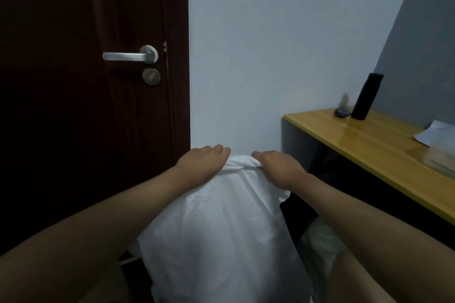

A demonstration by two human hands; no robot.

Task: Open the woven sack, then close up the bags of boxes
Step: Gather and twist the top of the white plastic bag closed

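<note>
- A tall white crinkled woven sack point(216, 229) stands upright right in front of the person, between the two bare forearms, with its folded-over top edge at the far end against the pale wall point(270, 44).
- The left hand point(202, 162) lies on the left of the sack's top, palm down; its fingers point(219, 149) reach over the far edge, and I cannot tell whether they curl round the cloth or only press it.
- The right hand point(278, 165) grips the right of the top, with a bunched fold of white cloth pinched under its curled fingers point(258, 155).
- The step in hand looks like opening the sack's mouth. To do it well, each hand should probably take one layer only and draw them apart evenly, keeping the sack upright so it does not topple.
- No bags of boxes can be made out; a pale crumpled plastic bag point(320, 246) lies low on the right, contents hidden.
- Farther right, a yellow wooden tabletop point(369, 135) carries a black upright cylinder point(366, 96), a small dark round object point(341, 112) and white paper point(435, 133); its near-left corner sits close to the right elbow's path.
- On the far left is a dark brown door point(73, 106) with a silver lever handle point(130, 55).
</note>
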